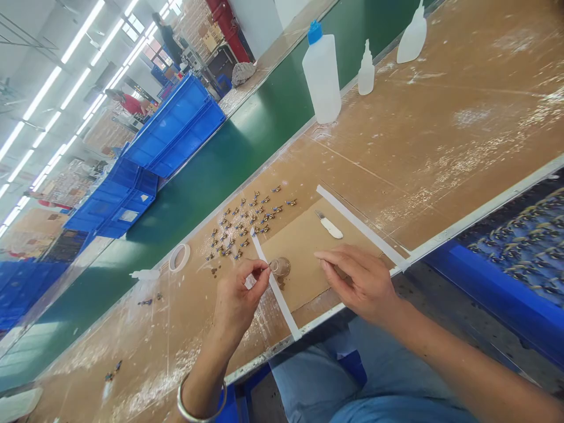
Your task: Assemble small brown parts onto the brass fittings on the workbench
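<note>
My left hand (240, 296) is pinched, thumb against forefinger, on something tiny that I cannot make out, just left of a small clear dish (281, 267). My right hand (356, 281) rests flat on a taped cardboard sheet (304, 247), fingers stretched toward the dish, holding nothing. Beyond the dish lies a scatter of several small gold-and-blue parts (247, 223). A small white-handled knife (329, 226) lies on the cardboard, ahead of my right hand.
A tape roll (179, 257) and a small squeeze bottle lying down (144, 274) are to the left. A large blue-capped bottle (322, 73) and two dropper bottles (365, 70) stand at the far edge. Blue crates (171, 129) sit beyond the green conveyor (207, 176).
</note>
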The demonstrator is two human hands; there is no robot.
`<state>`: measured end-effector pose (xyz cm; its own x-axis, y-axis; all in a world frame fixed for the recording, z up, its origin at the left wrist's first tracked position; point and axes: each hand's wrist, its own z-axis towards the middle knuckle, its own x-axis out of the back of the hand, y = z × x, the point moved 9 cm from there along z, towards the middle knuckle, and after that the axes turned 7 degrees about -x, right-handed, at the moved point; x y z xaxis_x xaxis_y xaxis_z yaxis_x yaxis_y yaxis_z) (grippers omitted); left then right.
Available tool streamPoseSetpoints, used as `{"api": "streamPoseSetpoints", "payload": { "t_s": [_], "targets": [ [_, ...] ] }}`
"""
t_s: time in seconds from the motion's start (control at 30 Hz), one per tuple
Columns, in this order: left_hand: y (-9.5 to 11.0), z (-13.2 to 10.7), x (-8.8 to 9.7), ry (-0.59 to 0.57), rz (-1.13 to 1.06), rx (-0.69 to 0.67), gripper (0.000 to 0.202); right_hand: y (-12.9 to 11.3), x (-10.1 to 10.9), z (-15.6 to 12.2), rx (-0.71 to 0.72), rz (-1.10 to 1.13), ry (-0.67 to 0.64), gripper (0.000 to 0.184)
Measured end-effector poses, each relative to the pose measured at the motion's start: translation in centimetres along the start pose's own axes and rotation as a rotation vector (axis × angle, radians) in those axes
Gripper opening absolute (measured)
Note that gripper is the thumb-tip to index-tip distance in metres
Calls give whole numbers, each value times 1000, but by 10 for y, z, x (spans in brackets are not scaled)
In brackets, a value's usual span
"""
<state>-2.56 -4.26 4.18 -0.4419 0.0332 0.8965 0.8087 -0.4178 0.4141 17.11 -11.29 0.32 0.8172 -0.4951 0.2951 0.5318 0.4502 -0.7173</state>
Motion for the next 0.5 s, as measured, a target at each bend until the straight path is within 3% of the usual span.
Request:
{"api": "streamPoseSetpoints", "payload": {
  "t_s": [0.33,0.5],
  "targets": [
    [6,4,-4,-7,64,-79,9,-1,1,1,4,-8,12,26],
    [-2,-8,13,85,-17,17,8,-1,4,2,2,0,14,27]
  ]
}}
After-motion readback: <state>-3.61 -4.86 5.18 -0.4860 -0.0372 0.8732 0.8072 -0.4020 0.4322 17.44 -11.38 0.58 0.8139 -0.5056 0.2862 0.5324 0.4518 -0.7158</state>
